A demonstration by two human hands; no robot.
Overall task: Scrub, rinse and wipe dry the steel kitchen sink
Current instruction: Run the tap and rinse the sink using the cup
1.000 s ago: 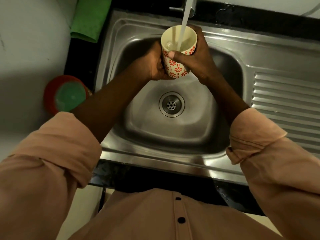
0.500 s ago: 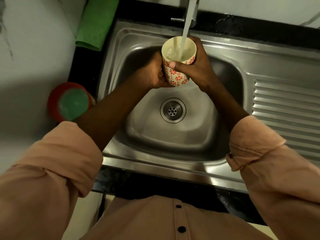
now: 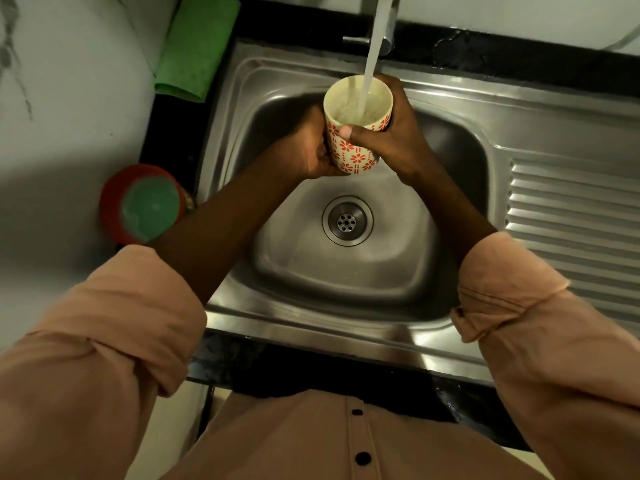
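A cream cup (image 3: 353,157) with red flower prints is held upright over the steel sink (image 3: 311,265), near its back wall. My right hand (image 3: 398,140) grips the cup's right side, thumb across the front. My left hand (image 3: 308,150) cups its left side and base. Water from the tap (image 3: 381,36) streams into the cup, which is nearly full. The drain (image 3: 347,220) lies below the cup in the bowl's middle.
A folded green cloth (image 3: 194,46) lies on the counter at the sink's back left corner. A red tub holding green paste (image 3: 145,206) stands left of the sink. The ribbed drainboard (image 3: 571,220) stretches to the right.
The water level in the cup has risen. Both hands keep the cup under the stream; the view has shifted slightly so everything sits lower in the frame.
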